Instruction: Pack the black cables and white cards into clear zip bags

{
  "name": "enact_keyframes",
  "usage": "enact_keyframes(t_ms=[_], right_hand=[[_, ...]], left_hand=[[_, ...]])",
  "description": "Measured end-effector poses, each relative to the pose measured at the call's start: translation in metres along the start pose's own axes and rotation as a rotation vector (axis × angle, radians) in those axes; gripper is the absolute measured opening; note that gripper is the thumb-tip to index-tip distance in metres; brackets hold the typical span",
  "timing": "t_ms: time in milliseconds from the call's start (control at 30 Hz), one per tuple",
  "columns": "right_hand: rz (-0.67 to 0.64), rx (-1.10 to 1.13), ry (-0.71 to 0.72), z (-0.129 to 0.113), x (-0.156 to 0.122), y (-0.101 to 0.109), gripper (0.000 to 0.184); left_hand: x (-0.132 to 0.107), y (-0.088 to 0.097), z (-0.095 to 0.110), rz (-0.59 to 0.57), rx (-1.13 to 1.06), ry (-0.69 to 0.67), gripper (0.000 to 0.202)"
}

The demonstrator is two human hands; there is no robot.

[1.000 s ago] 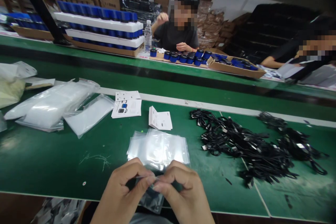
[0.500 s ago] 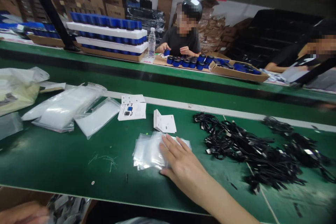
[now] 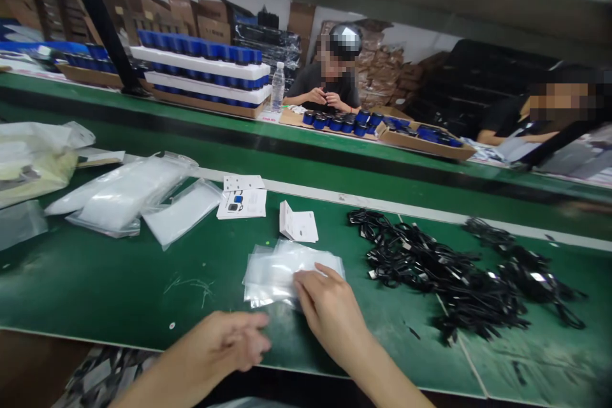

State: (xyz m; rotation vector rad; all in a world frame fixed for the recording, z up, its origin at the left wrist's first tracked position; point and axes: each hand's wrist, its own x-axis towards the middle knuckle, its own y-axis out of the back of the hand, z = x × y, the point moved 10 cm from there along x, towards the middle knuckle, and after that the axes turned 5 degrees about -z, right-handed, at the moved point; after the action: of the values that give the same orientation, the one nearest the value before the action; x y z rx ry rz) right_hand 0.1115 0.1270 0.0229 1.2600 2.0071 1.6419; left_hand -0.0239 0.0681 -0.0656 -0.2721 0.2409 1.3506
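A small pile of clear plastic bags (image 3: 282, 271) lies on the green work table (image 3: 119, 280) in front of me. My right hand (image 3: 329, 312) rests on the pile's near right corner, fingers curled onto the top bag. My left hand (image 3: 229, 344) hovers low over the table's front edge just left of the pile, blurred, fingers loosely bent, nothing visible in it. A folded white card (image 3: 299, 225) stands behind the pile. Two printed leaflets (image 3: 241, 197) lie farther left.
A heap of black cables (image 3: 444, 271) covers the table's right side. Larger clear bags (image 3: 129, 188) lie at the left. Across the green conveyor (image 3: 306, 153), two people sit by cardboard trays of blue caps (image 3: 363, 121), a water bottle (image 3: 276, 87) and stacked white trays (image 3: 201, 70).
The filled bag I held in both hands a second ago is gone. My right hand went to the bag pile and now curls on it; my left hand came back up from the lower left.
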Motion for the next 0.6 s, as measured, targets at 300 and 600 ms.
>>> enact_keyframes(t_ms=[300,600], right_hand=[[0.406,0.367,-0.223,0.009,-0.042,0.029,0.024],[-0.035,1.192,-0.664,0.032,-0.031,-0.038,0.023]], left_hand=[[0.037,-0.041,0.005,0.092,-0.56,0.034,0.031],[0.01,-0.019,0.02,0.065,0.306,0.084,0.027]])
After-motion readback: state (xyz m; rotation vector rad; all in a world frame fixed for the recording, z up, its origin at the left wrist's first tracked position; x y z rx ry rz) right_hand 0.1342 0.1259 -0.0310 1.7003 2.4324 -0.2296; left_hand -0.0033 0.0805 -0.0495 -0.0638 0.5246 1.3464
